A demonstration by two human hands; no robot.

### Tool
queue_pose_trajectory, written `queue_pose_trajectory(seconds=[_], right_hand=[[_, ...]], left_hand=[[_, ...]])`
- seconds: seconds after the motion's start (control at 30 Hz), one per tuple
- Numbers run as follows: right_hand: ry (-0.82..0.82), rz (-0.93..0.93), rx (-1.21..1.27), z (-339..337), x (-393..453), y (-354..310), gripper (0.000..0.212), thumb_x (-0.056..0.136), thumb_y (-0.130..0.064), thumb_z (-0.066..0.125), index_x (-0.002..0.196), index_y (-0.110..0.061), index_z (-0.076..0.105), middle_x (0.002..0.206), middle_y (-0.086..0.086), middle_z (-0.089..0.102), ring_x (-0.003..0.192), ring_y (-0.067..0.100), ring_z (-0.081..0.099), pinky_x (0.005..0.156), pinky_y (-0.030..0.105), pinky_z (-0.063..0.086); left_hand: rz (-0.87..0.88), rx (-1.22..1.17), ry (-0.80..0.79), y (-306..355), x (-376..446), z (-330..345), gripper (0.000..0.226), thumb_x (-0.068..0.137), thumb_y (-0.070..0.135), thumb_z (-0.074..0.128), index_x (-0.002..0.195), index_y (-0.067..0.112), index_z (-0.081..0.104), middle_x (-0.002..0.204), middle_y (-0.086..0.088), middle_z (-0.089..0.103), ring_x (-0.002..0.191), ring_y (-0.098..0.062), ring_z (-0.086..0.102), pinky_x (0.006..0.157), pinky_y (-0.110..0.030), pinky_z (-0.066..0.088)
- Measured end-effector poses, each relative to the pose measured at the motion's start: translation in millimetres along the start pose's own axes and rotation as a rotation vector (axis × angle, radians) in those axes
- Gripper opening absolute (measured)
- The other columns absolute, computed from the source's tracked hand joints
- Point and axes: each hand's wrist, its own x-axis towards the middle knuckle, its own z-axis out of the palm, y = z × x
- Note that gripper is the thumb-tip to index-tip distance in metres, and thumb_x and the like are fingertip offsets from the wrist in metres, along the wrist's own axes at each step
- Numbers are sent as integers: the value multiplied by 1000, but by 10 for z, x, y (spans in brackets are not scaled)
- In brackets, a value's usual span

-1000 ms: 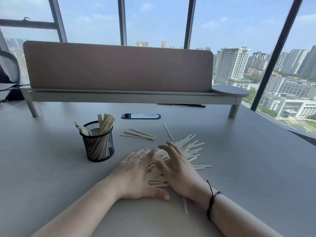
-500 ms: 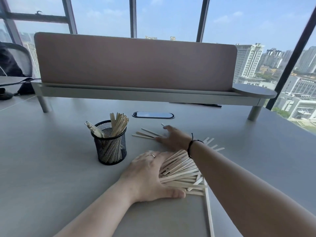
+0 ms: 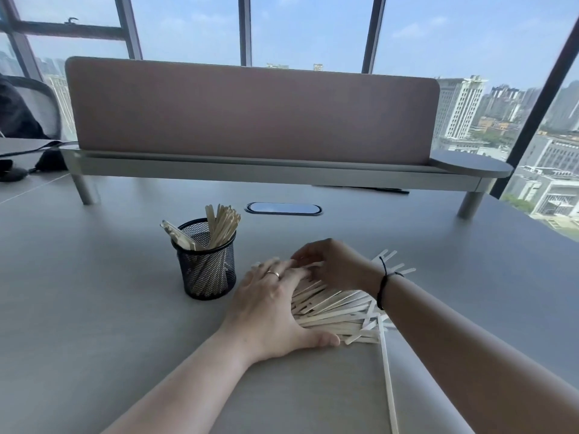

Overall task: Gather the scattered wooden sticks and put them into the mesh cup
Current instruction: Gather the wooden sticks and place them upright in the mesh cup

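Left hand (image 3: 275, 308): lay flat, fingers straight and spread, pressing the left edge of the stick pile (image 3: 338, 308) on the table (image 3: 94, 324). Right hand (image 3: 329, 264): reached across the pile's far side, fingers curled down at the sticks beside the left fingertips; whether it pinched any could not be told. Cup (image 3: 206, 267): black mesh, upright, just left of the hands, partly filled with sticks leaning out. Pile: pale, thin, flat sticks, fanned and overlapping; one long stick (image 3: 388, 380) lay apart, pointing toward the viewer.
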Motion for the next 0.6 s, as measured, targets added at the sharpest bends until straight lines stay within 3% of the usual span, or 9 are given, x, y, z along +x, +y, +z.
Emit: queue_pose_trajectory(seconds=[0.13,0.23,0.33,0.47,0.6], right_hand=[[4,15,-8,11,-358,14,38,83,-5,60,109,-30,71,98,-15,76,93,1,70,87,29,56],[14,2,-39,14,-566,-56,34,92,-24,60,123,-36,64,110,-17,74,98,0,67,90,25,52],[46,-13,-20,-129,-740,-73,36,94,-50,56,129,-40,58,122,-17,69,109,1,64,94,26,49],[170,57,-181,-426,-960,177,63,82,-78,44,132,-40,56,134,-21,60,121,4,56,101,27,43],[62,101,-352,-426,-1212,481,102,67,-98,20,143,-37,45,147,-15,49,137,10,43,114,32,30]], left_hand=[[-28,45,-68,38,-11,6,119,49,100,52,149,38,34,155,12,41,141,-12,36,115,-29,24],[17,4,-72,64,-21,-12,107,54,96,57,145,44,36,140,16,54,129,-8,49,103,-25,33],[28,-16,-92,92,-43,-39,98,60,90,61,145,48,35,141,14,53,133,-9,46,104,-26,34],[49,16,-122,59,-37,-11,102,65,90,55,150,37,36,149,14,47,138,-6,38,109,-28,33],[89,19,-129,31,-9,46,91,72,84,51,147,33,42,144,18,50,133,-5,39,107,-28,37]])
